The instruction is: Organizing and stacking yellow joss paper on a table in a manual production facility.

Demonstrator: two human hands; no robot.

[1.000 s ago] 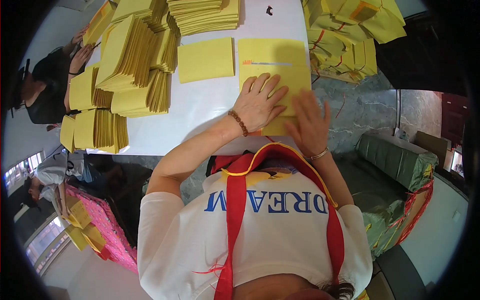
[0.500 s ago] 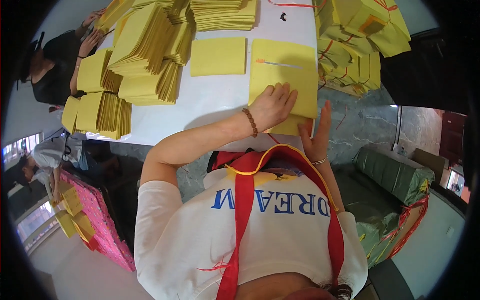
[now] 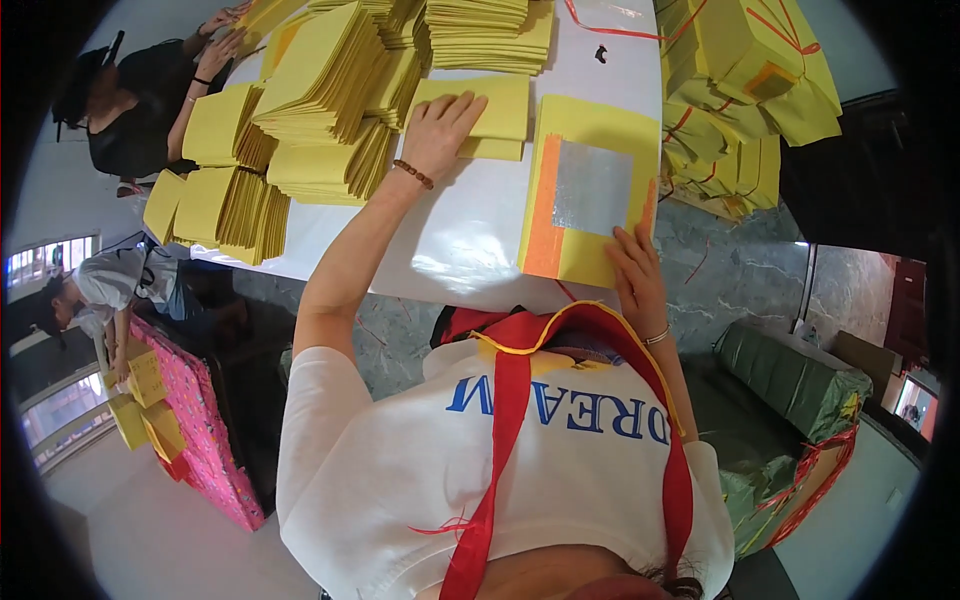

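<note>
My left hand lies palm down with fingers stretched on a folded yellow paper. A second folded yellow paper shows beneath it, slightly offset. To the right, a larger yellow sheet lies face up with orange strips along its sides and a silver foil square in its middle. My right hand rests at the lower right edge of this sheet, fingers extended and touching it. Whether more sheets lie under it I cannot tell.
Stacks of folded yellow paper fill the left and far side of the white table. Tied yellow bundles stand beyond its right edge. A co-worker's hands handle yellow paper at the far left. Green wrapped packages stand lower right.
My left hand has moved left from the large sheet to the folded papers, where one now lies offset on another. The right-hand sheet now shows its silver square. My right hand has come onto its edge.
</note>
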